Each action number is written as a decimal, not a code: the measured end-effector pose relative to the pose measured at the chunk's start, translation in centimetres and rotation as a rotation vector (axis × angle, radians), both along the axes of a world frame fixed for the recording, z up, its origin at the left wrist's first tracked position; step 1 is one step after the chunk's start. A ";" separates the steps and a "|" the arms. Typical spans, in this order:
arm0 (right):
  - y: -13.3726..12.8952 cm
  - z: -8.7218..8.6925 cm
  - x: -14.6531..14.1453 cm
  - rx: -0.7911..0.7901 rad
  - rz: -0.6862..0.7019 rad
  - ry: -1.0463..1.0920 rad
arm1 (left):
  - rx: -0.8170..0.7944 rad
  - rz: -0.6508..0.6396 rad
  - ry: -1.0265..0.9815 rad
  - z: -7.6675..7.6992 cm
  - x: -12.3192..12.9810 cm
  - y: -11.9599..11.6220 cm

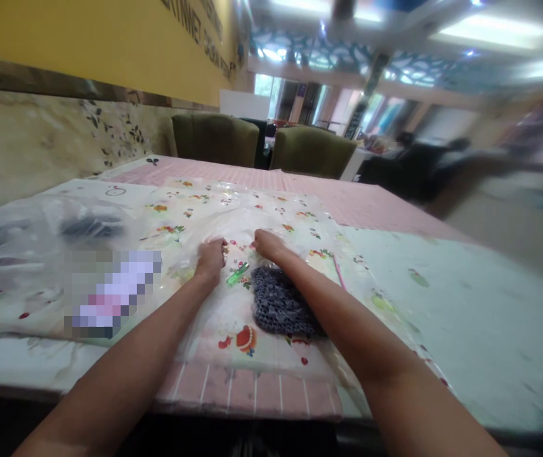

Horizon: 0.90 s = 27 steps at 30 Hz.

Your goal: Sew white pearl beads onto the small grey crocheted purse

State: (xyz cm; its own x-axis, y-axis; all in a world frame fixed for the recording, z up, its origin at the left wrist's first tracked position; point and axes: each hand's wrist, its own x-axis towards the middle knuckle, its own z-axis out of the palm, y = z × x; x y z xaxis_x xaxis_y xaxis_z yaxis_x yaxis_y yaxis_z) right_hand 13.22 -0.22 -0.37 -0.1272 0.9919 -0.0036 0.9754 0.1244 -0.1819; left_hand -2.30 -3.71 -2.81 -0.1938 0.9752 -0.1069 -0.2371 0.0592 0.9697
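Note:
A clear plastic sheet or bag (233, 219) lies over the flower-printed cloth at the table's middle. My left hand (212, 259) is closed on the plastic, its fingers curled. To its right, my right hand (266, 244) is also closed, in a fist on the plastic. Between them and a little nearer lies a small green translucent object (238, 273). A dark grey crocheted piece (281, 304) rests below my right hand, partly covered by my right forearm. A thin pink stick (339, 271) lies to the right.
Plastic bags (47, 235) with dark contents lie at the left, beside a blurred-out item (117, 292). Black scissors (152, 161) sit at the far left of the table (471, 304). Two green chairs (217, 139) stand beyond it, and a yellow wall is on the left.

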 end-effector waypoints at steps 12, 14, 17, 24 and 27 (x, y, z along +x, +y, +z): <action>-0.3 -0.5 -1.9 0.013 0.191 0.005 | 0.010 -0.005 0.021 0.2 -0.1 -0.2; -0.6 -0.4 -1.9 0.022 0.216 0.011 | 0.015 -0.006 0.021 0.2 -0.1 -0.2; -1.4 -0.5 -2.1 0.001 0.301 0.017 | 0.022 0.002 0.028 0.2 -0.1 -0.2; -1.2 -0.8 -2.2 -0.034 0.323 0.004 | 0.029 0.018 0.034 0.3 -0.1 -0.3; -0.6 -0.5 -1.7 -0.017 0.301 0.011 | 0.033 0.025 0.031 0.3 -0.3 -0.1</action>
